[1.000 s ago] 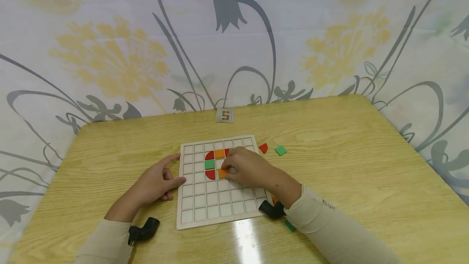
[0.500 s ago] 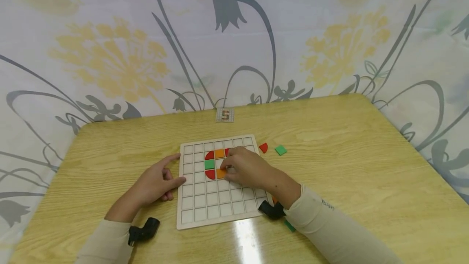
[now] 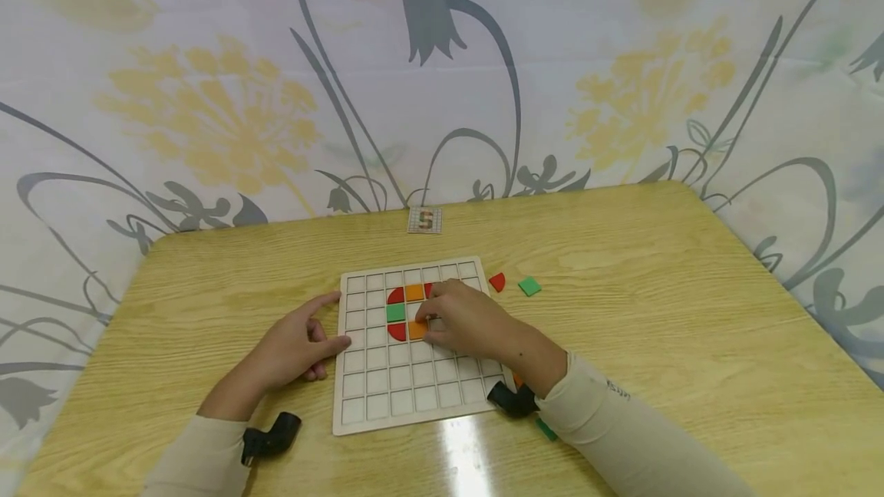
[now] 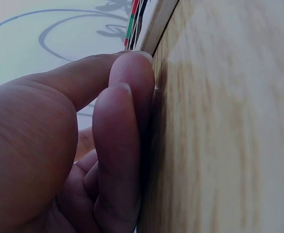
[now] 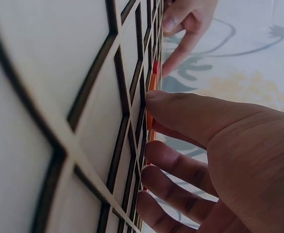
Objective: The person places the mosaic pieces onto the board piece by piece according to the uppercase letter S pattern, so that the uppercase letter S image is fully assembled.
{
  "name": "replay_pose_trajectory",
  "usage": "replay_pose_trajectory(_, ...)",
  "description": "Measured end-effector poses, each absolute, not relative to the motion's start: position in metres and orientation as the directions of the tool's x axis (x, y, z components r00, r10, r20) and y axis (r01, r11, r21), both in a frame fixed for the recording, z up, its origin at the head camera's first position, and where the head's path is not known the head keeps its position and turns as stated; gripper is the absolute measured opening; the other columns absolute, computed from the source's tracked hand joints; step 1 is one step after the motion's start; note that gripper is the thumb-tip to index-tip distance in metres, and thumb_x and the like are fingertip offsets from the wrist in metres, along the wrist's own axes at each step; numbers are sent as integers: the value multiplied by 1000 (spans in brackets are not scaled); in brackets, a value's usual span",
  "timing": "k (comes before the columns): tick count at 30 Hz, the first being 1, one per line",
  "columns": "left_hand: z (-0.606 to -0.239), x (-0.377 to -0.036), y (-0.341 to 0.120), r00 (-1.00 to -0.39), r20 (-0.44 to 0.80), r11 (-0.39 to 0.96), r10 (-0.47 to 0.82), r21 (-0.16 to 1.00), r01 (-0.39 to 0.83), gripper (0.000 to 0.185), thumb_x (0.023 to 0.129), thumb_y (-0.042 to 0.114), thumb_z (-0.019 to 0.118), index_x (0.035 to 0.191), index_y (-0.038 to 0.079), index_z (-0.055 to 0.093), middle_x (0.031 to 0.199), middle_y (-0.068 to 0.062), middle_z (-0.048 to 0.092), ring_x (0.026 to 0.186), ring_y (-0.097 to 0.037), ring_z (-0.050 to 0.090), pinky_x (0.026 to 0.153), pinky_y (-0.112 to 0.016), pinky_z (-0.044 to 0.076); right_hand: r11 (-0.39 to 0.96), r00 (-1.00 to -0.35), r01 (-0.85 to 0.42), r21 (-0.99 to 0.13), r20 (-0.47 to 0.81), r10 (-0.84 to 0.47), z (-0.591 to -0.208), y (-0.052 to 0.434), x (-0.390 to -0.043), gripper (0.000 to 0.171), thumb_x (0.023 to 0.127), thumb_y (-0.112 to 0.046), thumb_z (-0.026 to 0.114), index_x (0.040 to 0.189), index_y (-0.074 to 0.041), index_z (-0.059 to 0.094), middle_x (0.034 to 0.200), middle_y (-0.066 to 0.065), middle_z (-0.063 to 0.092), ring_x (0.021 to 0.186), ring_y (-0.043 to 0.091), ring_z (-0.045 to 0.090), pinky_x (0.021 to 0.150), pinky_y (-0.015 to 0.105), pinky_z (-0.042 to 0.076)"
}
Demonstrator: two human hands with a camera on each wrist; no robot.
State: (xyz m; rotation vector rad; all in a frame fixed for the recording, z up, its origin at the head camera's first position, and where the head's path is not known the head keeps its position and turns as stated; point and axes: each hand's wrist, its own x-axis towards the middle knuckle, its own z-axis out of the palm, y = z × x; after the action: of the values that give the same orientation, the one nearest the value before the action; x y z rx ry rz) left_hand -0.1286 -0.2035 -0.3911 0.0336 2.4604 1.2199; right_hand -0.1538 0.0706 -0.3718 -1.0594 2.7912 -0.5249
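Note:
A pale wooden grid board (image 3: 377,380) lies on the table. On it are a red quarter-round tile (image 3: 396,295), an orange square tile (image 3: 413,292), another red tile (image 3: 428,289) partly hidden by my hand, a green square tile (image 3: 396,313) and a lower red tile (image 3: 397,332). Beside that last one, my right hand (image 3: 464,319) pinches a second orange square tile (image 3: 417,330) at its cell with thumb and index finger. My left hand (image 3: 293,345) touches the board's left edge, thumb and index finger extended and spread, other fingers folded under.
A loose red quarter-round tile (image 3: 497,281) and a green square tile (image 3: 529,286) lie right of the board. Another green tile (image 3: 545,429) and an orange one (image 3: 517,379) show near the right wrist. A small patterned card (image 3: 424,220) lies at the back.
My right hand has shifted very slightly left, and the lower orange tile now sits closer to the red one. The left hand stays where it was.

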Motion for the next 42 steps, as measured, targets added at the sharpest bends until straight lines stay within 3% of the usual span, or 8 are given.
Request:
replay_pose_trajectory(10, -390, -128, -203, -924, -336, 625, 185, 766, -154, 78, 80, 36, 71, 144, 29, 28, 73, -10, 56, 48, -20, 58, 46, -32, 52, 705, -749, -627, -329, 9, -662, -372, 70, -154, 18, 83, -27, 67, 99, -21, 71, 94, -5, 59, 88, 11, 50, 79, 26, 47)
replay_pose_trajectory(19, -388, -128, -202, -922, -338, 619, 189, 770, -155, 77, 80, 34, 71, 144, 28, 28, 73, -10, 55, 48, -21, 58, 46, -32, 52, 691, -735, -642, -333, 10, -678, -367, 76, -155, 23, 85, -28, 66, 105, -20, 70, 104, -5, 60, 99, 12, 53, 89, 29, 47)
replay_pose_trajectory(26, -389, -128, -202, -921, -341, 612, 190, 775, -161, 78, 79, 35, 71, 143, 29, 28, 74, -10, 55, 48, -20, 58, 46, -32, 52, 694, -763, -616, -373, 62, -644, -361, 88, -158, 21, 86, -27, 65, 105, -17, 70, 103, -2, 60, 95, 13, 54, 81, 26, 49)
replay_pose_trajectory(34, -389, -129, -200, -920, -336, 614, 201, 775, -149, 77, 80, 34, 71, 143, 29, 28, 74, -10, 56, 48, -21, 58, 46, -33, 52, 754, -817, -565, -335, 106, -566, -358, 113, -164, 21, 86, -24, 65, 106, -16, 69, 101, 0, 61, 97, 15, 55, 79, 29, 50)
replay_pose_trajectory(42, -390, -129, -202, -917, -346, 614, 197, 773, -160, 78, 80, 35, 71, 144, 28, 27, 73, -10, 55, 47, -20, 58, 46, -32, 51, 784, -858, -508, -356, 130, -497, -359, 138, -170, 19, 85, -22, 66, 102, -14, 71, 93, 1, 61, 83, 15, 53, 68, 25, 47)
